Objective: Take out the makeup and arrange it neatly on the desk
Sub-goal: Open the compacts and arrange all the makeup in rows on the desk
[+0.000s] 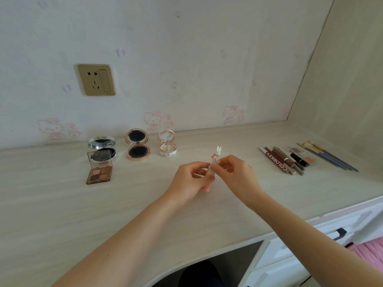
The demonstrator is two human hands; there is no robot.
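**A:** ok so where's the little bunny-topped tube (pixel 214 162)?

**B:** Both hands have it, up over the middle of the desk (pixel 62 204). The left hand (pixel 191 180) has its fingers curled round the body of the tube, and the right hand (pixel 234 170) is pinching it just under the bunny cap.

**A:** and everything else?

**B:** On the left by the wall: a silver compact (pixel 102 147), a rose-gold compact (pixel 137 145) and a small white one (pixel 167 145), all standing open, plus an open eyeshadow palette (pixel 99 169) right in front of the silver one. Far right there's a row of pencils and lip products (pixel 284 160), then brushes (pixel 329 157) just beside those.

**A:** anything on the wall?

**B:** a gold wall socket (pixel 96 79) above the compacts.
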